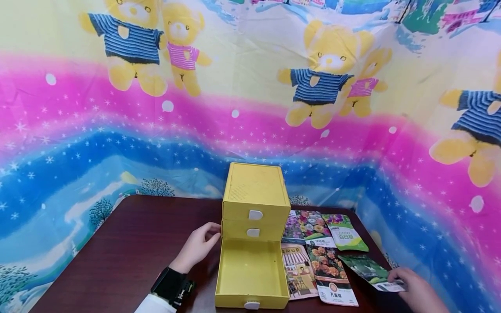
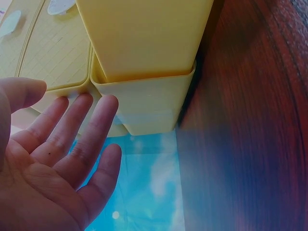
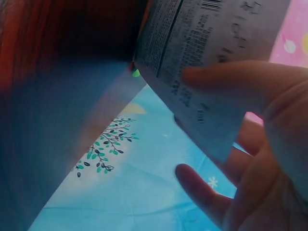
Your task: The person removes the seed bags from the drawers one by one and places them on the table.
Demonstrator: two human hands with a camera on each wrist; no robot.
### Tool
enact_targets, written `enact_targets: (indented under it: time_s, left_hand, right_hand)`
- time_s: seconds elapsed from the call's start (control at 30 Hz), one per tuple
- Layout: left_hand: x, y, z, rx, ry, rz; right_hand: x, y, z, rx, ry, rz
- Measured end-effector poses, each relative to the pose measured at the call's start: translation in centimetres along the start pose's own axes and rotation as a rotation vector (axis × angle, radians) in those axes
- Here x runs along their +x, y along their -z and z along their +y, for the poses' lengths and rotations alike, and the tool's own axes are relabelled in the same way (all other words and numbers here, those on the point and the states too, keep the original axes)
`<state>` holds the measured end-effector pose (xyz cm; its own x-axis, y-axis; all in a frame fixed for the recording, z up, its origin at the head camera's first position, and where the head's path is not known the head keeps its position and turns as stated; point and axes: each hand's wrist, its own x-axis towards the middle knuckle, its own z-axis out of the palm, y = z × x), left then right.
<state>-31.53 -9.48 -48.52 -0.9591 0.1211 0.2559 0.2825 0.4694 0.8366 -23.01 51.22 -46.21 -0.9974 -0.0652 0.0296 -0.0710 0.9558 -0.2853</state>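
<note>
At the table's right edge, my right hand (image 1: 416,289) pinches the near end of a green seed packet (image 1: 362,267). In the right wrist view, the thumb lies across the packet's printed back (image 3: 192,53), with fingers behind it. My left hand (image 1: 195,250) is at the left side of a yellow drawer unit (image 1: 256,184). Its fingers are loosely bent, with fingertips close to the unit's wall (image 2: 144,103) in the left wrist view; whether they touch, I cannot tell. The unit's bottom drawer (image 1: 250,269) is pulled out, and no packet shows inside.
Several other seed packets lie in rows right of the unit, among them an orange-flower packet (image 1: 330,278), a shopfront-picture packet (image 1: 299,271) and a green-and-white packet (image 1: 346,234). A dark wooden table (image 1: 129,248) carries everything. Behind it hangs a bear-print cloth (image 1: 235,130).
</note>
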Motion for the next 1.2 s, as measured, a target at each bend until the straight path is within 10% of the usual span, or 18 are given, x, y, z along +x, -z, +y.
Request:
enact_targets:
  time_s: [0.53,0.93,1.2]
  left_hand:
    - [-0.1,0.1,0.1,0.021,0.006,-0.005]
    - [-0.1,0.1,0.0,0.014,-0.017,-0.006]
    - [-0.1,0.2,0.2,0.016,0.014,-0.013]
  right_hand:
    - [1.1,-2.7,2.4,0.157,-0.027,-0.31]
    - [4.8,-8.2,13.2,0.327,0.106,-0.49]
    - [5.2,-8.7,13.8,0.337,0.107,-0.494]
